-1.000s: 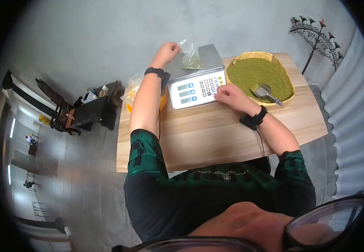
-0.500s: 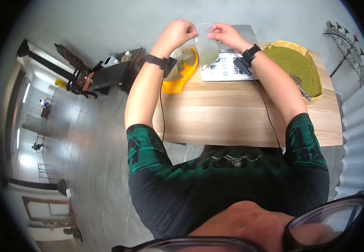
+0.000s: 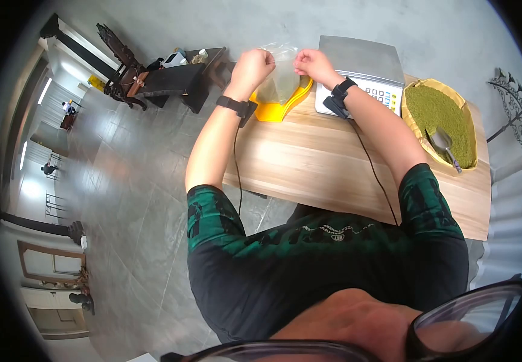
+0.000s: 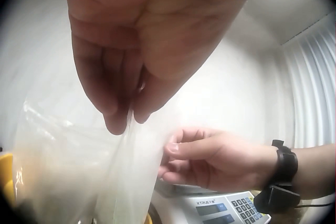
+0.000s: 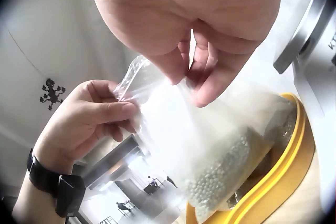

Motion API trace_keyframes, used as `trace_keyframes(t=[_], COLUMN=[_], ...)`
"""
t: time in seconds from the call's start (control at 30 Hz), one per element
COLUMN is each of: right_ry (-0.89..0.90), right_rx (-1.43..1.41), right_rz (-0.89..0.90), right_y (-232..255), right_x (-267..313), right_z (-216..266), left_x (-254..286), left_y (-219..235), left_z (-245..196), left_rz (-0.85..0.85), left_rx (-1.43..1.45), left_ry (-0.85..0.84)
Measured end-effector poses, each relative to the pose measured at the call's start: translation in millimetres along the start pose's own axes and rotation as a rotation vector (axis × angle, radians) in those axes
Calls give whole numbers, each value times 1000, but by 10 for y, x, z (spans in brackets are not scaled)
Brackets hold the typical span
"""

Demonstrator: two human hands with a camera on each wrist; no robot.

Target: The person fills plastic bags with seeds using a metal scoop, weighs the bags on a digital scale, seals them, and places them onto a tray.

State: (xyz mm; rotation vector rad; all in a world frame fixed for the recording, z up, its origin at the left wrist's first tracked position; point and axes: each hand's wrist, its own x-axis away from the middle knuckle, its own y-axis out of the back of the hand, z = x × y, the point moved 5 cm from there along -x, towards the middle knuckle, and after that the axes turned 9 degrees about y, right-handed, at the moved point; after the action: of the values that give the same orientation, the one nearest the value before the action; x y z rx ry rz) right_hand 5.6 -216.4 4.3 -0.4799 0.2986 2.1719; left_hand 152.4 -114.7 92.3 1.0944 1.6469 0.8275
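Observation:
A clear plastic bag with small green beans at its bottom hangs between both hands. My left hand pinches one upper side of the bag between thumb and fingers. On the other upper side, my right hand pinches the plastic with thumb and fingertips. The bag overlaps a yellow bin at the table's left end in the head view. More filled clear plastic shows inside the bin in the right wrist view. To the right of the bin stands a white digital scale with a steel plate.
A sack of green beans stands right of the scale, with a metal scoop lying in it. The wooden table reaches toward the person's body. Wrist-camera cables hang from both wrists. A dark side table stands left.
The left hand lifted the bag off the scale and carried it left to over the yellow bin. The right hand left the scale's keypad and took hold of the bag's top.

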Motion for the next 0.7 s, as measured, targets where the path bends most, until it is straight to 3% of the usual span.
trace_keyframes(t=[0.13, 0.2, 0.27, 0.33, 0.37, 0.47, 0.53, 0.6, 0.63, 0.67, 0.7], right_ry=[21, -21, 10, 107, 41, -94, -177, -259, -357, -452, -432], right_rx=[11, 168, 218, 142, 97, 172, 35, -109, -162, -215, -177], right_rz=[-14, 65, 49, -16, 11, 109, 175, 223, 171, 112, 113], right_y=[9, -12, 15, 59, 78, 178, 255, 216, 232, 285, 371], right_x=[48, 187, 329, 634, 805, 1414, 1798, 2126, 2274, 2396, 2499], right_z=[-173, -108, -152, 0, 84, 158, 95, 111, 139, 148, 46], left_x=[53, 134, 327, 582, 681, 998, 1184, 1343, 1393, 1457, 1510], left_y=[-241, -417, -545, -514, -480, -521, -801, -1297, -1353, -1457, -1549], left_z=[172, 282, 331, 294, 248, -97, -474, -820, -948, -1099, -1236], left_rz=[-13, -57, 18, -141, -320, -412, -61, 447, 460, 613, 770], left_rx=[51, 102, 186, 429, 324, 318, 542, 907, 911, 935, 952], left_ry=[37, 50, 100, 97, -84, -142, -132, -98, -105, -88, -74])
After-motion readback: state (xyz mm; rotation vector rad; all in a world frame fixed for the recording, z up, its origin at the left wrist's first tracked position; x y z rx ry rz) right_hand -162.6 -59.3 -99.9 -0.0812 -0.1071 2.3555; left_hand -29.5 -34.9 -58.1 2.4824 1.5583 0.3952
